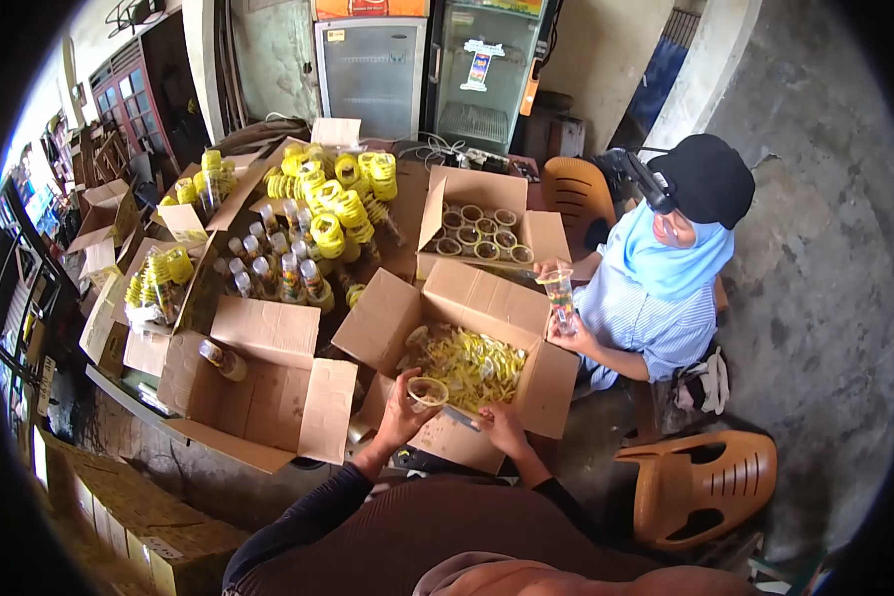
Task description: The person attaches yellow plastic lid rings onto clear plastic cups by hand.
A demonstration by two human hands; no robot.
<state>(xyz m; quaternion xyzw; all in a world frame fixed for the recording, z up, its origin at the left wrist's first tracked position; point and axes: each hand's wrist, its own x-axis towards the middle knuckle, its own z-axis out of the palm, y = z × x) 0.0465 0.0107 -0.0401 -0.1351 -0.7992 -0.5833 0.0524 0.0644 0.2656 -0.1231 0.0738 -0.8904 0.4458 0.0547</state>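
My left hand (400, 415) is wrapped round a clear plastic jar (427, 393), whose round open mouth faces up toward me. The jar is over the near left edge of a cardboard box (487, 293) filled with small yellow packets (472, 363). Over the near side of the same box is my right hand (504, 429), its fingers closed. A thin greyish strip shows beside these fingers, but I cannot make out what it is or whether it is held.
Across the box a co-worker (656, 278) holds a clear jar (560, 303). Behind stands a box of round jars (480, 233). Bottles (293, 268) and yellow ring-shaped bundles (333, 199) crowd the table. A cardboard box (268, 387) at left holds a lying jar (223, 360). An orange chair (700, 487) stands right.
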